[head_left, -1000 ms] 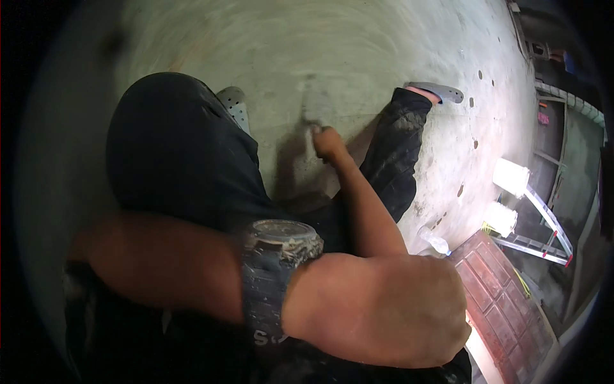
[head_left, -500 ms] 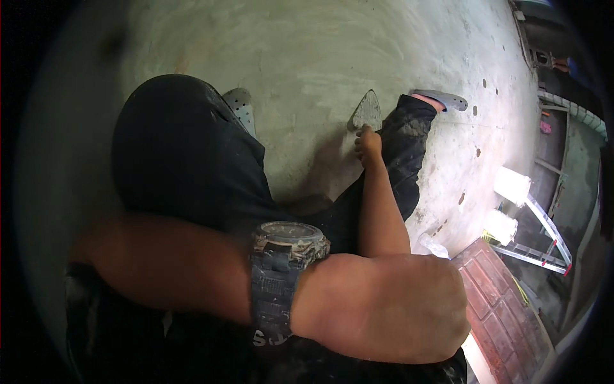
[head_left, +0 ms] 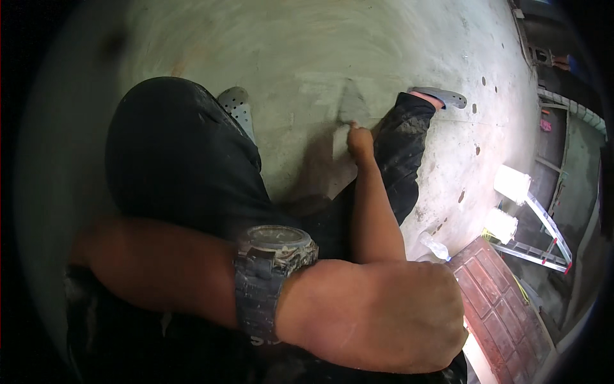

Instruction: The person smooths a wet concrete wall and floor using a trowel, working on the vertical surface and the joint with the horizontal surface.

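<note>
My right hand (head_left: 361, 142) is closed around the handle of a pointed trowel (head_left: 352, 105). The blade is blurred and lies close against the grey concrete floor (head_left: 307, 57); whether it touches cannot be made out. My left forearm crosses in front of me, with a dirty dark wristwatch (head_left: 276, 256) on it. My left hand (head_left: 390, 313) shows its back, knuckles bent in a fist. Its fingers are folded out of sight, and it overlaps my right arm near the elbow. My bent legs in black trousers (head_left: 179, 147) frame the trowel.
Grey clogs (head_left: 240, 109) are on my feet. At the right stand two white buckets (head_left: 511, 184), a metal ladder (head_left: 543, 224), a clear plastic bottle (head_left: 435, 246) and a reddish panelled board (head_left: 502, 307). Another person's hand (head_left: 561, 63) shows at the far right.
The trowel and my right hand have moved slightly left, and the blade now looks flatter and more blurred. My left wrist has shifted a little left and down.
</note>
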`<state>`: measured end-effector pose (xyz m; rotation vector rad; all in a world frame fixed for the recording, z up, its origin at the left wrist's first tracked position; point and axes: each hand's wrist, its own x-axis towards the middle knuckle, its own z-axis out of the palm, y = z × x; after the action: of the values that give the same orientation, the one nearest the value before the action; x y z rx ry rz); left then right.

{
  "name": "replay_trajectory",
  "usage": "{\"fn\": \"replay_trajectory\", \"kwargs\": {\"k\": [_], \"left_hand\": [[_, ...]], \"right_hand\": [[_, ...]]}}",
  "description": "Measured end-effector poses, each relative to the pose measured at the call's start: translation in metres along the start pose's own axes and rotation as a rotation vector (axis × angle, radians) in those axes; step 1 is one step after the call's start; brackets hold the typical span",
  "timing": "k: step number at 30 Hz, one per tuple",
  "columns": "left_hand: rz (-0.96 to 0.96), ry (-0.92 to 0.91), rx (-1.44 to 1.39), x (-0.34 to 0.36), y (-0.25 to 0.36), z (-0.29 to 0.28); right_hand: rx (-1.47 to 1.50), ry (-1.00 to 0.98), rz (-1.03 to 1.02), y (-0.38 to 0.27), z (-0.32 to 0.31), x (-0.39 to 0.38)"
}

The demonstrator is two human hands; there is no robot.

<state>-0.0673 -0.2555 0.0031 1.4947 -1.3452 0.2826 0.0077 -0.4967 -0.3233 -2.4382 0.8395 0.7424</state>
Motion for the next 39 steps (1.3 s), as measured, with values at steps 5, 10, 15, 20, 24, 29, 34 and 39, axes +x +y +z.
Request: {"fn": "replay_trajectory", "kwargs": {"k": [5,10,15,20,24,29,34,39], "left_hand": [[0.038,0.343,0.150,0.001,-0.003,0.027],[0.001,0.344,0.041,-0.009,-0.004,0.010],[0.020,0.001,-0.014,0.002,-0.010,0.002],[0.028,0.114,0.302,-0.009,-0.008,0.013],[0.068,0.117,0.296,-0.002,-0.010,0.014],[-0.023,0.214,0.143,-0.016,-0.005,0.017],[0.031,0.295,0.146,-0.005,-0.006,0.011],[0.033,0.119,0.326,-0.003,-0.009,0.012]], "right_hand": [[-0.055,0.018,0.036,0.029,0.004,0.007],[-0.268,-0.237,-0.159,-0.032,0.027,-0.057],[-0.134,-0.025,0.031,0.005,-0.022,-0.017],[-0.511,-0.077,-0.333,-0.009,0.032,-0.037],[-0.308,0.045,-0.228,0.034,-0.004,0.007],[-0.394,-0.142,-0.153,-0.004,0.008,-0.033],[-0.345,-0.119,-0.086,-0.006,-0.004,-0.041],[-0.355,-0.113,-0.131,-0.009,-0.012,-0.034]]}}
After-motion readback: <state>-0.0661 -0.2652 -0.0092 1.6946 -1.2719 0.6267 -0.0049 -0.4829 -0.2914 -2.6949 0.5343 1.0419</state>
